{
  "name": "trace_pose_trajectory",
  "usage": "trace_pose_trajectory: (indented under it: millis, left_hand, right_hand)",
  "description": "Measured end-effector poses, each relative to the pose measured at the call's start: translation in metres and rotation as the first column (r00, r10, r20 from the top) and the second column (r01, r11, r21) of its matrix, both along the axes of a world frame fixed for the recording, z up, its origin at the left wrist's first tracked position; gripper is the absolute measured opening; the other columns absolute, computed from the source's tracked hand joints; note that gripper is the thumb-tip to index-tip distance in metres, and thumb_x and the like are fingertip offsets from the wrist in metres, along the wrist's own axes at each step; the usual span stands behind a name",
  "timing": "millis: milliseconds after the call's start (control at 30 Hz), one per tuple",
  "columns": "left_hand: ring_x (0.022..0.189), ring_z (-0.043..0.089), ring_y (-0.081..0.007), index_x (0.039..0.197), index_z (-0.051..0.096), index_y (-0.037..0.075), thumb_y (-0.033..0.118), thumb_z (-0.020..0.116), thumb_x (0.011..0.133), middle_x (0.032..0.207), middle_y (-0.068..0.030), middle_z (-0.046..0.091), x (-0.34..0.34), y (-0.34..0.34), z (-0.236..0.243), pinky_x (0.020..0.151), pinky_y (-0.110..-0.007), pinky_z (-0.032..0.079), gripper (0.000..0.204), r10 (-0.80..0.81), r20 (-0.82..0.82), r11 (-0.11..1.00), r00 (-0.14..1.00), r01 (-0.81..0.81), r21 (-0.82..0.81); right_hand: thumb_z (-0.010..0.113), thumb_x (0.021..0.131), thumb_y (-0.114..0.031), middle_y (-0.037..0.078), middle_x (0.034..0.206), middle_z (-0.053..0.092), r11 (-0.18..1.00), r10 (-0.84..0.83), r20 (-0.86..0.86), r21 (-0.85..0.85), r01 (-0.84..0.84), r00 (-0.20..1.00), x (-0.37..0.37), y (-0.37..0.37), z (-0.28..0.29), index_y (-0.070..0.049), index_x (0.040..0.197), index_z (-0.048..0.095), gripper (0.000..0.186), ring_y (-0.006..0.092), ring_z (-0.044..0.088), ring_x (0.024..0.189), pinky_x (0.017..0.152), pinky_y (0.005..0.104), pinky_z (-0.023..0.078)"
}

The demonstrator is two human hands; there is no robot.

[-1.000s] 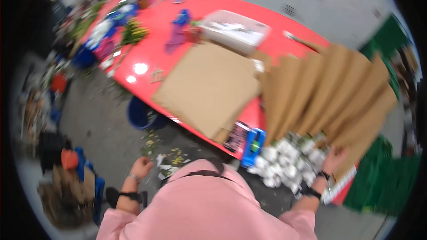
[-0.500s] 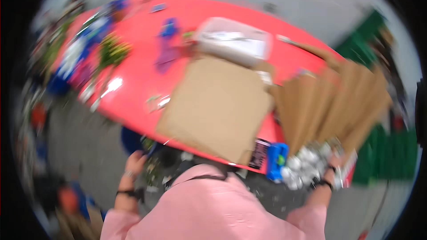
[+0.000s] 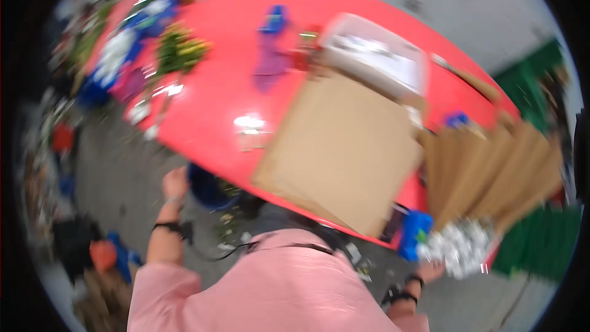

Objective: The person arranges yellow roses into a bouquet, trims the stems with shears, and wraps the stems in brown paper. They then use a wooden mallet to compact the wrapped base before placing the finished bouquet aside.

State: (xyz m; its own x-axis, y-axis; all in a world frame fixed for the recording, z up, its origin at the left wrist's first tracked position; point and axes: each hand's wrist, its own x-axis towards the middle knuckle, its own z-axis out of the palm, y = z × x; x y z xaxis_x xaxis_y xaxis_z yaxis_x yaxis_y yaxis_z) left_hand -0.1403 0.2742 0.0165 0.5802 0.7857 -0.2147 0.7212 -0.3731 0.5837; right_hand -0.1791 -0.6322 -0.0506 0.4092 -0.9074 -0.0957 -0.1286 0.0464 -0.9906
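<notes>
My right hand (image 3: 431, 270) is at the table's near right edge, beside the white wrapped ends (image 3: 461, 249) of several brown paper cones (image 3: 485, 175). Its fingers look stretched out and seem to hold nothing, though blur softens them. Off the table's near left edge, my left hand (image 3: 176, 183) hangs in the air close to a dark blue bucket (image 3: 212, 187). Motion smears its fingers, and no held thing shows. Between the hands, a stack of flat brown paper sheets (image 3: 344, 147) lies on the red table (image 3: 227, 110).
A blue tool-like object (image 3: 415, 235) sits at the near edge beside the cones. Behind the sheets stands a white bin (image 3: 375, 52). Yellow flowers (image 3: 181, 49) lie at the left, near blue and white packs (image 3: 120, 52). Green crates (image 3: 538, 240) stand at the right.
My right hand has drawn back and left from the cones' white ends. My left hand has moved left and up. The table and everything on it have shifted rightward in view.
</notes>
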Motion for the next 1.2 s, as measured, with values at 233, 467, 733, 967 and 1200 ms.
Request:
trace_pose_trajectory:
  millis: [233,467,733,967,1200]
  left_hand:
    - [0.083,0.07,-0.0412,0.09,0.07,-0.004,0.037,0.068,0.09,0.087,-0.0249,0.071,0.081,0.148,-0.032,0.078,-0.047,0.056,0.041,0.03,-0.047,0.962,0.998,-0.016,0.273]
    - [0.068,0.07,-0.0345,0.096,0.067,-0.007,0.013,0.063,0.086,0.074,-0.0233,0.068,0.25,0.256,-0.094,0.054,-0.046,0.049,0.023,-0.292,-0.199,0.925,0.935,0.329,0.188]
    - [0.1,0.07,-0.0404,0.119,0.064,-0.004,0.031,0.068,0.086,0.111,-0.0266,0.071,0.324,0.379,-0.201,0.089,-0.047,0.053,0.048,-0.354,-0.377,0.86,0.856,0.456,0.228]
    - [0.061,0.058,-0.0155,0.105,0.066,0.003,0.014,0.062,0.097,0.073,-0.0048,0.063,0.282,0.307,-0.18,0.056,-0.031,0.047,0.014,-0.318,0.087,0.816,0.944,0.32,-0.481]
    - [0.074,0.058,-0.0118,0.117,0.062,0.005,0.006,0.058,0.1,0.089,-0.0025,0.063,0.188,0.079,-0.015,0.065,-0.027,0.049,0.017,-0.064,0.481,0.532,0.874,0.438,-0.725]
  right_hand:
    - [0.064,0.098,-0.024,0.02,0.12,0.067,0.872,0.287,-0.871,0.066,-0.485,0.398,-0.154,0.007,-0.078,0.001,0.122,0.062,0.035,0.0296,0.067,0.111,0.096,0.0372,0.052]
    - [0.065,0.098,-0.02,0.005,0.086,0.065,0.838,0.523,-0.761,0.541,-0.069,0.382,-0.23,0.167,-0.004,-0.008,0.115,0.066,0.021,0.0169,0.062,0.075,0.066,0.0309,0.052]
    - [0.069,0.097,-0.03,0.012,0.105,0.074,0.963,0.268,-0.925,0.252,-0.094,0.269,-0.189,0.304,0.109,-0.005,0.135,0.061,0.047,0.0209,0.074,0.085,0.069,0.034,0.057]
    - [0.069,0.094,-0.033,0.016,0.106,0.076,0.906,0.408,-0.891,0.368,-0.209,0.198,-0.183,0.333,0.077,-0.004,0.135,0.063,0.051,0.0222,0.075,0.088,0.079,0.0366,0.058]
    - [0.071,0.092,-0.035,0.02,0.116,0.073,0.761,0.507,-0.825,0.292,-0.58,0.249,-0.128,0.301,0.043,-0.003,0.131,0.065,0.051,0.0348,0.07,0.109,0.096,0.0415,0.054]
